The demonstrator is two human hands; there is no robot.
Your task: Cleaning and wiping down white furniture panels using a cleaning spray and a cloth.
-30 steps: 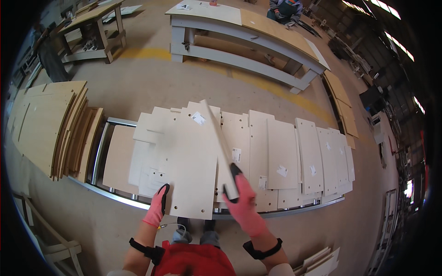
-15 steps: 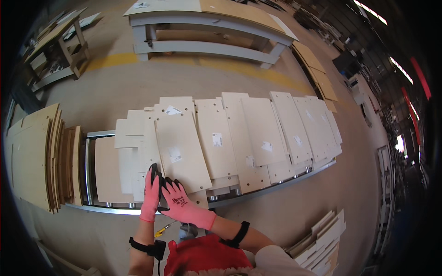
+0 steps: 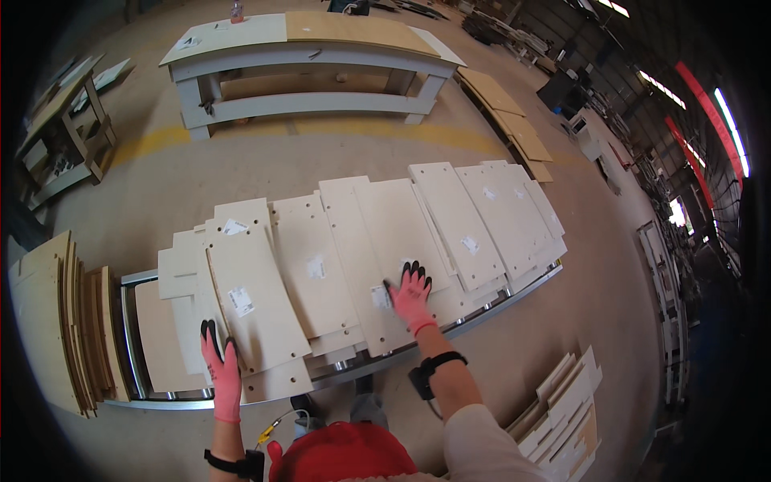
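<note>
Left of the roller track (image 3: 161, 404): stack of brown boards (image 3: 40, 321), on edge. At the track's left part, left hand (image 3: 223, 376) remains beside the left edge of a pale labelled board (image 3: 269, 325); fingers extended, clasping nothing; contact with the edge cannot be told.

Labelled board lies flat over other boards on the track. One second ago a pale board, probably this one, stood tilted in the right hand; half a second ago it was down, both hands together at its lower left.

Change: right hand (image 3: 411, 304) has left it for mid-track, fingers spread, gripping nothing visible, over the near end of an overlapping board (image 3: 401, 225), beside a white label (image 3: 381, 296). Pressure cannot be told.

Meaning (judgement): labelled board appears set down, borne by the boards beneath it; right hand free of it.
</note>
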